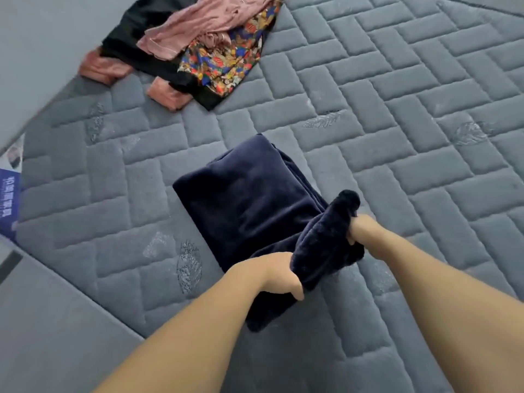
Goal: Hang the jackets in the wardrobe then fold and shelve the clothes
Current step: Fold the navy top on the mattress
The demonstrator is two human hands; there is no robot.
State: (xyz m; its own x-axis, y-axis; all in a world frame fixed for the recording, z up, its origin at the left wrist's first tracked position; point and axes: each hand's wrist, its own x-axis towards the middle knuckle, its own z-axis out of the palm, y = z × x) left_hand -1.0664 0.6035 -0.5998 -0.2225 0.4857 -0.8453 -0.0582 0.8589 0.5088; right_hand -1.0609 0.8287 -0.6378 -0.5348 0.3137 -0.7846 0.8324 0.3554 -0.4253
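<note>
The grey quilted mattress with a brick-like stitch pattern (397,114) fills almost the whole view and carries all the clothes. Near its middle lies the dark navy plush garment (249,199), already folded into a thick rectangle over most of its length — only the near end is lifted off the mattress. The left hand (272,276) grips this raised end at the lower edge with curled fingers, and the right hand (360,231) grips it a little higher, its fingers buried in the fabric, so both hands are closed around the same piece. I judge that the last fold of this garment is in progress. At the far left edge of the mattress, well apart, waits an unfolded pile: a black garment (133,46), a dusty pink soft garment (198,24) over it, and a colourful patterned fabric (226,61) beside them. So folding is only partly done — the pile remains, and no wardrobe or shelf is in view.
</note>
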